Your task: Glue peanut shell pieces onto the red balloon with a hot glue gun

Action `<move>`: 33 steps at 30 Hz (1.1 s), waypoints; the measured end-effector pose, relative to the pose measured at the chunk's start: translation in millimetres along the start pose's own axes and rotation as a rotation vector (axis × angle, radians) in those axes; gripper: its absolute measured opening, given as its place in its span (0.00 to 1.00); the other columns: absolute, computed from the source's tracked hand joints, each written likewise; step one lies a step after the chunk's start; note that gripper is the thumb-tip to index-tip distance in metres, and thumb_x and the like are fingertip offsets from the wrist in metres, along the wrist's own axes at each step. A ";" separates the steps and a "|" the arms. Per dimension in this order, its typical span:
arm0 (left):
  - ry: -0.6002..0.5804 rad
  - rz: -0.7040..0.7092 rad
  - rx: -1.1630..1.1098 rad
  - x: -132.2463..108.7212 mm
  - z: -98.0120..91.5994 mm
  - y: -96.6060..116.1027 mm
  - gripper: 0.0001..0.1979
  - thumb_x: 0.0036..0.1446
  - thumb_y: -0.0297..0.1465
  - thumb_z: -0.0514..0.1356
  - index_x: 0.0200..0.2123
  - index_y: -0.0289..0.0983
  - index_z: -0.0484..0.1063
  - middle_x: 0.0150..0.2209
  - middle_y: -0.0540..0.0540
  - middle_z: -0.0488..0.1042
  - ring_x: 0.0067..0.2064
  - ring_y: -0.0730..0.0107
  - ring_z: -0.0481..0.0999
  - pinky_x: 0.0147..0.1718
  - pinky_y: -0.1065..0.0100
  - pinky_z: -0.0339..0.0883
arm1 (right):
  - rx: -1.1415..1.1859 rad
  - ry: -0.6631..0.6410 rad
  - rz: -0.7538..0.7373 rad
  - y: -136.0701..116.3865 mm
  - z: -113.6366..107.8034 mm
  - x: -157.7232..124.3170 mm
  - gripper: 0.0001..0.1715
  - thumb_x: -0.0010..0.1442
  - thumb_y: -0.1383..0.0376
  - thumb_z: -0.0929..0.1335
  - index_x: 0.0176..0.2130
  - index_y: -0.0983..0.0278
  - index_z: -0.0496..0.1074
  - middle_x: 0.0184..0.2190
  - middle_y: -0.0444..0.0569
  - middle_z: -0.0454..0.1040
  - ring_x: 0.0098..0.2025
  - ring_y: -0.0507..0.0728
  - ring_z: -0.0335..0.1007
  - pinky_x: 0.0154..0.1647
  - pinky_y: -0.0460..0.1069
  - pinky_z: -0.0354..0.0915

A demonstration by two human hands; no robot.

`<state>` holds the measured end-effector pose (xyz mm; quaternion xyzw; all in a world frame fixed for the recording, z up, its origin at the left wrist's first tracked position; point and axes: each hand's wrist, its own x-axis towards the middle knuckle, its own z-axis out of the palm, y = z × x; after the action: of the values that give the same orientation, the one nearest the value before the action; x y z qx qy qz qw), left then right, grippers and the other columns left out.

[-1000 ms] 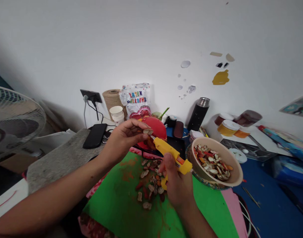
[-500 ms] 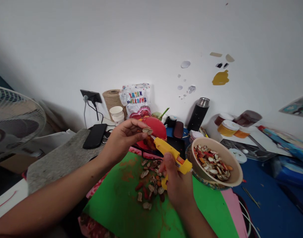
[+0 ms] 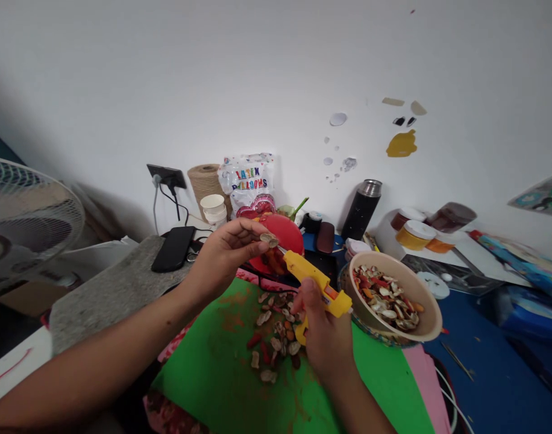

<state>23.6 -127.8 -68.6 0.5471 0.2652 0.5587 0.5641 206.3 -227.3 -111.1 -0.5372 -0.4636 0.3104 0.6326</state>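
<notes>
Between the thumb and fingers of my left hand [image 3: 226,253] is a peanut shell [image 3: 269,239], pinched at its edge. My right hand [image 3: 328,334] grips a yellow glue gun [image 3: 313,275], whose nozzle points up and left at the shell; whether the tip touches it I cannot tell. Beneath both hands, loose peanut shells [image 3: 267,376], some brown and some reddish, are scattered over a green sheet [image 3: 222,380] with brown smears. Behind the nozzle sits a round red object [image 3: 282,232], partly covered by my left hand and the gun.
A bowl [image 3: 432,316] of shells stands at the right. Behind are a black flask [image 3: 361,211], paint jars [image 3: 416,234], a twine spool [image 3: 204,181], paper cups [image 3: 213,209] and a balloon bag [image 3: 249,178]. A phone [image 3: 173,248] and a fan [image 3: 32,223] are left.
The glue gun's nozzle has drawn slightly right and down from the peanut shell. My left hand stays almost still with the shell.
</notes>
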 end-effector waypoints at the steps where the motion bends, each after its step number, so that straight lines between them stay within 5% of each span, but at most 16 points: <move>1: 0.002 -0.002 0.000 0.0 -0.1 0.2 0.14 0.56 0.33 0.85 0.42 0.41 0.87 0.40 0.47 0.90 0.42 0.71 0.89 0.45 0.74 0.83 | -0.001 0.003 0.006 -0.7 0.0 0.1 0.44 0.69 0.29 0.70 0.21 0.59 0.70 0.18 0.43 0.66 0.22 0.54 0.63 0.22 0.49 0.61; 14: 0.063 0.014 -0.009 3.9 0.6 6.2 0.17 0.53 0.34 0.85 0.42 0.39 0.87 0.39 0.45 0.90 0.41 0.66 0.90 0.44 0.69 0.84 | 0.049 0.056 0.100 -4.6 -3.0 5.7 0.48 0.64 0.23 0.70 0.20 0.59 0.72 0.17 0.41 0.62 0.18 0.51 0.55 0.19 0.48 0.53; 20: 0.323 0.273 -0.096 30.3 -32.5 46.2 0.11 0.53 0.25 0.82 0.36 0.42 0.86 0.36 0.51 0.87 0.39 0.72 0.87 0.41 0.75 0.84 | 0.014 0.049 0.172 -19.7 -6.3 12.6 0.56 0.53 0.13 0.65 0.19 0.60 0.73 0.17 0.43 0.63 0.19 0.51 0.57 0.20 0.49 0.53; 24: 0.445 0.274 -0.145 40.7 -48.8 57.1 0.11 0.55 0.20 0.78 0.33 0.41 0.85 0.36 0.51 0.87 0.41 0.72 0.88 0.43 0.76 0.85 | 0.000 0.069 0.174 -17.7 -6.0 13.2 0.56 0.55 0.14 0.64 0.18 0.60 0.73 0.17 0.43 0.63 0.20 0.51 0.58 0.22 0.49 0.57; 33: 0.289 0.197 -0.136 33.6 -32.8 37.6 0.21 0.43 0.31 0.88 0.39 0.36 0.87 0.33 0.48 0.86 0.33 0.72 0.83 0.36 0.75 0.81 | 0.062 0.096 0.223 -18.3 -6.9 14.4 0.54 0.50 0.14 0.68 0.19 0.60 0.73 0.17 0.42 0.62 0.19 0.52 0.58 0.19 0.49 0.56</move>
<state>-11.1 -94.7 -32.2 0.4449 0.2504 0.7006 0.4985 216.1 -221.4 -89.7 -0.5797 -0.3603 0.3672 0.6319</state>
